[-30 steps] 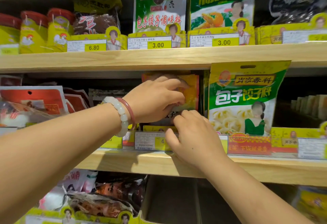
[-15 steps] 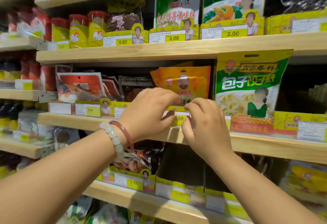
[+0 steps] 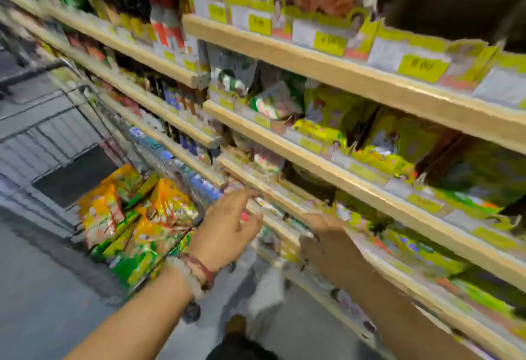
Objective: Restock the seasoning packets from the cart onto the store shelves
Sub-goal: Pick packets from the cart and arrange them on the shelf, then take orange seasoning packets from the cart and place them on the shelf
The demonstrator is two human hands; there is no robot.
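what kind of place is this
Most likely a grocery store aisle: long wooden shelves with yellow price tags, packed with goods, and a wire cart holding seasoning packets.

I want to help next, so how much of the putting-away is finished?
Done: yellow and green seasoning packets already sit on the wooden shelves. In hand: nothing that the blurry picture shows; the left hand has loose fingers, the right hand is smeared. Left: a pile of orange and green packets waits in the wire cart.
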